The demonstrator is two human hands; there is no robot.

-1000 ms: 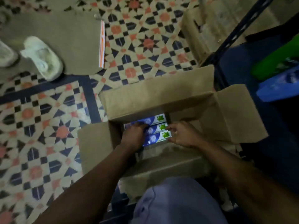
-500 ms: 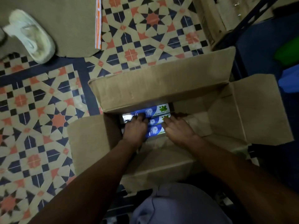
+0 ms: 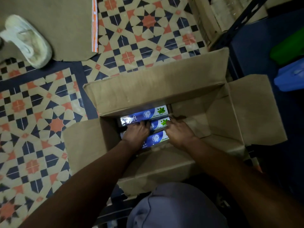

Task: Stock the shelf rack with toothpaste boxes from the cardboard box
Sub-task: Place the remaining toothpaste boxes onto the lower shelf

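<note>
Open cardboard box [image 3: 164,89] on the patterned floor, all four flaps folded outward. Three blue-and-white toothpaste boxes [image 3: 148,113] lying flat, side by side, in its left half, labels up, green mint leaves at right ends; right half bare.

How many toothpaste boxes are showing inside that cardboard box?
3, side by side at the left end: far toothpaste box, middle toothpaste box, near toothpaste box. The hands partly cover two, and more may lie underneath.

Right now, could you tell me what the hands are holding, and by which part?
Both the left hand and right hand rest on the middle toothpaste box; a closed grip cannot be told.
</note>
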